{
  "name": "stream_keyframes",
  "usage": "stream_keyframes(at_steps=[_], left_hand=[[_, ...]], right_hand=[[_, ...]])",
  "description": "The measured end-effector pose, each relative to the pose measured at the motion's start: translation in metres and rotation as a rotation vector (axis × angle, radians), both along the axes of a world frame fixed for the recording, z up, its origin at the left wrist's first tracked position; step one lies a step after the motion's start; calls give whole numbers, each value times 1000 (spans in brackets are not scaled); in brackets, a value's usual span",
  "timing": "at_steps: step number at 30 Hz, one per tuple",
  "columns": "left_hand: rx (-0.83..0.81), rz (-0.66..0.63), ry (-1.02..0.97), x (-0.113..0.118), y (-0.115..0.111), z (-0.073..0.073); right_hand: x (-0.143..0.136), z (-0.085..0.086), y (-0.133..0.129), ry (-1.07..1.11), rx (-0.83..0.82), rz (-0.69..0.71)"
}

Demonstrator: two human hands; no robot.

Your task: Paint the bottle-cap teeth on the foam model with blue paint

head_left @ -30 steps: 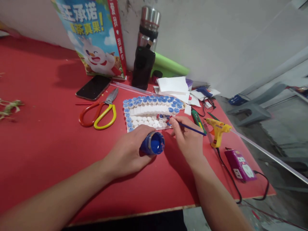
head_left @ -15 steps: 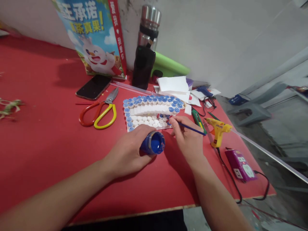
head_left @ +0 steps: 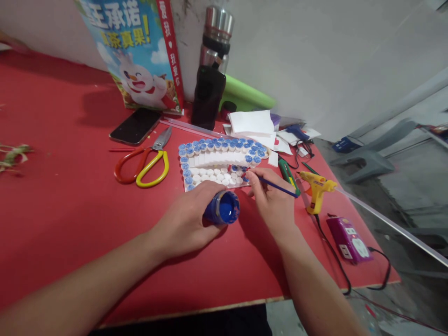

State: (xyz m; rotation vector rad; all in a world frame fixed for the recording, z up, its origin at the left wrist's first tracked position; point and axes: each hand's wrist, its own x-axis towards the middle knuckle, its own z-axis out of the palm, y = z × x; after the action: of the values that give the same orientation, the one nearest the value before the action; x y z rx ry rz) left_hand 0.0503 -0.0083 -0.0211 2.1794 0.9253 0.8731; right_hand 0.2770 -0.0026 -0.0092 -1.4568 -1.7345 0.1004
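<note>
And I'm in a craft corner here, workshop-style, though whether inside a home I can't tell! Red table [head_left: 70,224] up against a scuffed wall [head_left: 315,60], and look at the tools: glue gun [head_left: 317,187], scissors [head_left: 158,145], cutter [head_left: 287,172]! Paint [head_left: 227,210] in my left grip [head_left: 191,219], brush [head_left: 280,187] in my right grip [head_left: 275,212]! Power box [head_left: 351,240] near the table's right edge, grey chair [head_left: 376,161] beyond, and a grimy grey floor [head_left: 289,319] below!
</note>
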Motion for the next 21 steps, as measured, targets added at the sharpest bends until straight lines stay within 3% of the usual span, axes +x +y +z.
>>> stream_keyframes(at_steps=[21], left_hand=[[12, 5, 2, 0, 0, -1]], right_hand=[[0, 3, -3, 1, 2, 6]])
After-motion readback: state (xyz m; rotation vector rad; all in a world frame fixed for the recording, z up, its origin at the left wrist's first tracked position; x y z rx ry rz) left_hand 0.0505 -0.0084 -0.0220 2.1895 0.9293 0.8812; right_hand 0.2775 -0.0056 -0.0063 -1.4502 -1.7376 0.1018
